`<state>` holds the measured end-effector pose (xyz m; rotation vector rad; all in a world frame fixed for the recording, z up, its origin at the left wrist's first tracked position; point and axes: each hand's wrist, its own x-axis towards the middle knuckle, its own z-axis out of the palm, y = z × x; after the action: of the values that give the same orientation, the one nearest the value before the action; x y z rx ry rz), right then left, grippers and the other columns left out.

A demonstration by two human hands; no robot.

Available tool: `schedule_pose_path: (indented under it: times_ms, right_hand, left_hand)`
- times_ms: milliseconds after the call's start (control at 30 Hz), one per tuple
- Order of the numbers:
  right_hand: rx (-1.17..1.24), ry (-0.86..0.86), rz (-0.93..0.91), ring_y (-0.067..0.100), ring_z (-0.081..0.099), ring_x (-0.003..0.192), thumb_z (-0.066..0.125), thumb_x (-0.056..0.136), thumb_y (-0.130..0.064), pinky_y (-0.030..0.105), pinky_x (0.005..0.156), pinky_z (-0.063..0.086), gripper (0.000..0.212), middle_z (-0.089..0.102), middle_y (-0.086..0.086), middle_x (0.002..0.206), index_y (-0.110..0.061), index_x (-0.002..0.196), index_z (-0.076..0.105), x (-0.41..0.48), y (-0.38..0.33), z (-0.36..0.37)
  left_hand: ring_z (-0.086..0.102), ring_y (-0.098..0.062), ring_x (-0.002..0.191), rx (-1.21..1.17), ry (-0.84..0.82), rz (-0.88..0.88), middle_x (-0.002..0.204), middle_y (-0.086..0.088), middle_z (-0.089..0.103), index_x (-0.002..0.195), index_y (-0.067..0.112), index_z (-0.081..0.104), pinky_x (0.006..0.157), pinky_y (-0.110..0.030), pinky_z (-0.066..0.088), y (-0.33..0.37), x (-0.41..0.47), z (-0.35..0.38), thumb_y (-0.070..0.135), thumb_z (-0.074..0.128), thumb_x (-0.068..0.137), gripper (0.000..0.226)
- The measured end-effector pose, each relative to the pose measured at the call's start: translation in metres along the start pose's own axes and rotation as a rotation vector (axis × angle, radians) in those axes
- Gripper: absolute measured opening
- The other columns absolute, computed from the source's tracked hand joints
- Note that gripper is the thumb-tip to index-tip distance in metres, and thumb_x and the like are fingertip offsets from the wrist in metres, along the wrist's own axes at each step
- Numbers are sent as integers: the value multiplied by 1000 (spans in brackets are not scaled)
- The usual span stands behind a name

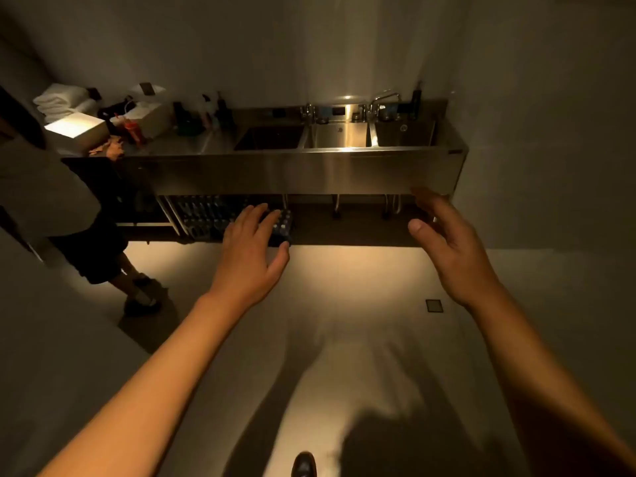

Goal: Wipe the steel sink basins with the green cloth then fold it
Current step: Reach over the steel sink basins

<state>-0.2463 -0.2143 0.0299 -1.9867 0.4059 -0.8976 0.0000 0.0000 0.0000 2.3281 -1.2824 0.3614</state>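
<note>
Left hand (249,249), right hand (447,247) — empty; sink (340,136) beyond.

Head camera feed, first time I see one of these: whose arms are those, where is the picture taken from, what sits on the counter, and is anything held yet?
There is no machine here. The one picture comes from a wide-angle camera worn on a person's head, looking forward and down, so the arms reaching in from below are that person's own.

The left hand and the right hand are both open, fingers spread, and hold nothing. They hang in the air in front of the steel sink unit, not touching it.

The unit has three basins with taps behind them. On the counter to the left stand a red squeeze bottle, boxes and folded white towels. I cannot make out a green cloth in this dim light.

Another person stands at the left.
</note>
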Motion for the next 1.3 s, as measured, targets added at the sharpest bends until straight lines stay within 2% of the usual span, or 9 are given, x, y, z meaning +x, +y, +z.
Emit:
schedule_pose_path:
  times_ms: [133,367,633,767,833,967,1167,1300]
  right_hand:
    - [-28,-9,43,-2,38,141,50,91,-59,24,109,35,59,43,-19,152,-47,147,42,21,12,8]
    - [-50,-3,68,3,34,144,48,91,-62,30,110,34,56,38,-19,156,-56,146,37,90,45,33]
    - [-55,25,88,5,37,139,48,88,-64,18,97,33,59,38,-21,152,-56,145,36,194,71,71]
    - [-35,35,96,7,38,139,48,88,-65,25,102,35,59,40,-16,152,-55,144,37,235,84,89]
    - [-28,43,102,7,41,136,49,90,-60,27,104,37,55,43,-19,147,-53,144,38,253,90,97]
    - [-45,47,81,-4,44,132,50,96,-47,20,102,39,52,45,-31,138,-43,147,41,286,104,111]
    - [-103,31,86,0,43,132,47,95,-54,14,93,39,53,41,-20,145,-45,147,37,333,131,121]
    - [-81,36,104,4,43,136,48,95,-50,19,101,41,57,43,-11,151,-35,150,40,366,160,122]
  left_hand:
    - [25,-31,152,-8,2,-5,162,-9,35,154,16,42,122,-55,25,-10,24,14,46,45,98,63]
    - [26,-29,152,-35,33,25,161,-7,35,153,17,43,121,-56,27,-44,94,45,46,47,98,63]
    - [24,-27,153,-38,-11,71,162,-6,33,154,19,41,123,-52,25,-102,192,73,52,43,97,65]
    - [25,-27,152,-23,-27,55,162,-6,33,153,21,37,124,-47,21,-130,235,84,55,40,97,66]
    - [24,-27,152,-17,-42,51,163,-7,32,153,22,35,124,-46,20,-143,256,88,58,37,96,68]
    - [26,-30,152,-12,-44,81,161,-10,34,152,20,37,124,-48,21,-164,292,94,57,36,96,67]
    - [31,-31,149,-24,-38,73,158,-11,39,149,17,41,121,-42,20,-185,329,118,57,37,97,66]
    - [30,-30,149,-77,-58,37,158,-10,38,150,17,41,123,-49,26,-193,357,137,56,41,95,67]
